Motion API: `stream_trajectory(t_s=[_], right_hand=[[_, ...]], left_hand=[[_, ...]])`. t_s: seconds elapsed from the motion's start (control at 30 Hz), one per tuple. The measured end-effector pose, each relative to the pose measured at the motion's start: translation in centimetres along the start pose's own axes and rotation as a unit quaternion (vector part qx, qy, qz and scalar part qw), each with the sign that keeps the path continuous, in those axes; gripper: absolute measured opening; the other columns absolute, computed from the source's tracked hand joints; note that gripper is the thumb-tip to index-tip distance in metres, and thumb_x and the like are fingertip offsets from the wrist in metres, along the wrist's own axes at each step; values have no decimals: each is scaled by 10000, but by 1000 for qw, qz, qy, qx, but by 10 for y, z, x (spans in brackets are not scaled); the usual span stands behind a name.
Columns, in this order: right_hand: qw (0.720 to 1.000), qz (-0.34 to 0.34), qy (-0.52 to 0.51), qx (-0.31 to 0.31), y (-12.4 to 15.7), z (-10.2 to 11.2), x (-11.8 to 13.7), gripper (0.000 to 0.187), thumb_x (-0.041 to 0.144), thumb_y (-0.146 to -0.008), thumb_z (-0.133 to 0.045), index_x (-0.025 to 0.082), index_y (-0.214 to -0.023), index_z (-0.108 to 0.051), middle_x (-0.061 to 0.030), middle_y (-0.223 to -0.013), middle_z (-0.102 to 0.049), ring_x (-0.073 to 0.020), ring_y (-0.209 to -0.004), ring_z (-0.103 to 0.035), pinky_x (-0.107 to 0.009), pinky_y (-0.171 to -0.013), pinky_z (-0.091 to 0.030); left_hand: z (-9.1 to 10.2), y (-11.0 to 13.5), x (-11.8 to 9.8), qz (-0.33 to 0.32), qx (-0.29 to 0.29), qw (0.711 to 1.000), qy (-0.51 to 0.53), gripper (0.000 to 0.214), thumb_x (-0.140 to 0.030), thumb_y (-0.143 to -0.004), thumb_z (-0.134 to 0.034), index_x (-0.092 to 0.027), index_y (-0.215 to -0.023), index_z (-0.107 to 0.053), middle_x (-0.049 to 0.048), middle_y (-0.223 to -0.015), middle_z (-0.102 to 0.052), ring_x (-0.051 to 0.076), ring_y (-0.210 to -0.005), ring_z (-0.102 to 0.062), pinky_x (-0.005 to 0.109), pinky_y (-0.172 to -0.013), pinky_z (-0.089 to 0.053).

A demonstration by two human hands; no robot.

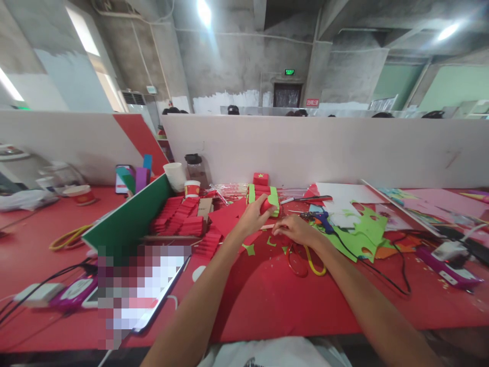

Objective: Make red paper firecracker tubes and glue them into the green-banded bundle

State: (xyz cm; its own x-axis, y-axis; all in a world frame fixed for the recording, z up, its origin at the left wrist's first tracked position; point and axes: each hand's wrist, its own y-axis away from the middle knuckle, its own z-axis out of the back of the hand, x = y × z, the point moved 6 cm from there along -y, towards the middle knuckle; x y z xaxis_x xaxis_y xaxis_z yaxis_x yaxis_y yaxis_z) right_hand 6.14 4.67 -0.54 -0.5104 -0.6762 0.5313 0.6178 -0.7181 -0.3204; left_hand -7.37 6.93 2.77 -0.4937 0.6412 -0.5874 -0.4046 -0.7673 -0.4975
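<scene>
My left hand (253, 218) is closed on a small red piece (267, 205), which looks like folded paper or card; its exact shape is partly hidden by the fingers. Just behind it stand red bundles with bright green strips (274, 198). My right hand (297, 227) is low over the table with its fingers curled in, and whatever is between the fingertips is too small to make out. Below that hand lie scissors with a red and yellow handle (315, 264), their blades hidden. A blue glue gun (324, 222) lies just right of my right hand.
Stacked red folded pieces (178, 216) lie at left beside a green board (128, 219). A pixelated tablet (164, 290) lies front left. Green paper offcuts (369, 227) and a black cable (382, 278) spread rightward. Cups, a bottle (195, 168) and a white partition (324, 148) stand behind.
</scene>
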Motion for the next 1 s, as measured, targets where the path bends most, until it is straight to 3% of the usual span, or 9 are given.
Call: stream_trajectory(t_s=[0.13,0.23,0.37,0.47,0.53,0.67,0.9,1.0], right_hand=[[999,-37,24,0,1,0,4,124,307,-804,-705,212,-739,-751,7,-683,-725,-143,-600,-615,-238,-589,-402],[998,-55,25,-21,2,2,4,182,331,-842,-663,204,-741,-745,15,-636,-694,-132,-560,-577,-240,-563,-377],[999,-22,-3,44,3,-2,6,258,192,-913,-505,219,-918,-761,-19,-879,-764,-160,-760,-667,-260,-709,-446],[994,-20,-36,100,6,-2,3,299,172,-870,-557,244,-1112,-717,-27,-1036,-755,-175,-873,-679,-268,-766,-465],[995,-48,-38,78,7,5,-3,254,223,-826,-637,227,-1063,-729,-33,-970,-759,-181,-831,-676,-268,-734,-470],[995,-91,-29,-17,7,21,-13,133,310,-777,-703,184,-774,-744,-25,-727,-726,-169,-675,-641,-253,-628,-450],[996,-60,-34,-51,4,23,-13,180,253,-864,-601,202,-871,-773,-43,-825,-768,-186,-763,-692,-268,-705,-479],[996,-64,-33,-60,4,23,-16,157,267,-845,-632,201,-826,-773,-38,-791,-761,-180,-724,-679,-260,-667,-469]], left_hand=[[-1,2,-3,-10,7,1000,-9,264,-452,-946,-449,-193,-913,-492,-23,-710,-532,127,-636,-475,231,-615,-369],[-2,3,-5,-23,12,999,-21,254,-441,-953,-438,-197,-928,-505,-13,-757,-569,131,-664,-511,227,-619,-361],[-3,2,-2,-20,14,998,-59,275,-454,-960,-417,-201,-973,-524,2,-774,-602,152,-683,-557,234,-619,-354],[-5,2,3,-5,14,995,-99,301,-472,-964,-405,-205,-1010,-537,18,-778,-632,175,-691,-592,246,-616,-353],[-6,2,5,3,16,993,-119,310,-481,-966,-403,-210,-1027,-541,31,-804,-657,189,-711,-617,251,-618,-357],[-9,2,8,6,18,990,-139,294,-475,-969,-408,-220,-1033,-538,49,-877,-689,206,-774,-651,256,-631,-372],[-10,1,12,15,28,985,-172,295,-479,-973,-396,-225,-1039,-531,54,-878,-698,228,-788,-665,260,-619,-364],[-10,1,13,22,32,983,-177,317,-487,-974,-383,-225,-1072,-531,58,-852,-693,237,-795,-665,263,-626,-374]])
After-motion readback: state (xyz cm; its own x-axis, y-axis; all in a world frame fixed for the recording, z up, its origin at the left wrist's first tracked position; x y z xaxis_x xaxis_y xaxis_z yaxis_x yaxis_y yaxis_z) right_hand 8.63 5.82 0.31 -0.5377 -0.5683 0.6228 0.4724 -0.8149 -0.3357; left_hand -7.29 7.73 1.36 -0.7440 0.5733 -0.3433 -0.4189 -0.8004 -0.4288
